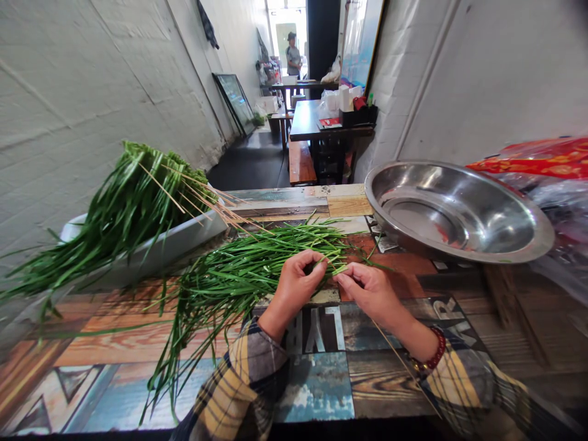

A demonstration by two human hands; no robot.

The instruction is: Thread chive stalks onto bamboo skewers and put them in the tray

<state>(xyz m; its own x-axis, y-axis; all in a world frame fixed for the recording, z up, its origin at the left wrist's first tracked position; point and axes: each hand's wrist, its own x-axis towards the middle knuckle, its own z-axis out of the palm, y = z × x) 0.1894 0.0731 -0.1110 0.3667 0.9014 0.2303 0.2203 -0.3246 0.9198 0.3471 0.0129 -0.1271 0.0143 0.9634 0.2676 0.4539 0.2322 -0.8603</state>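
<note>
A loose pile of green garlic chives [225,263] lies across the patterned wooden table, leaves to the left and pale stem ends to the right. My left hand [298,278] is closed in a pinch on a few chive stems at the pile's near right side. Just right of it, my right hand [376,297] is closed too, its thumb and fingertips at the stem ends. A thin bamboo skewer [399,355] runs from under the right palm toward the lower right; its tip is hidden by the fingers. Several more skewers [225,211] lean over the pile from the left.
To the left, a white tub [156,251] holds a thick bundle of chives [133,196]. A steel basin [500,252] stands on the right, beside plastic bags [563,205]. Farther back are another table [305,119], a bench [301,162] and a standing person [293,56].
</note>
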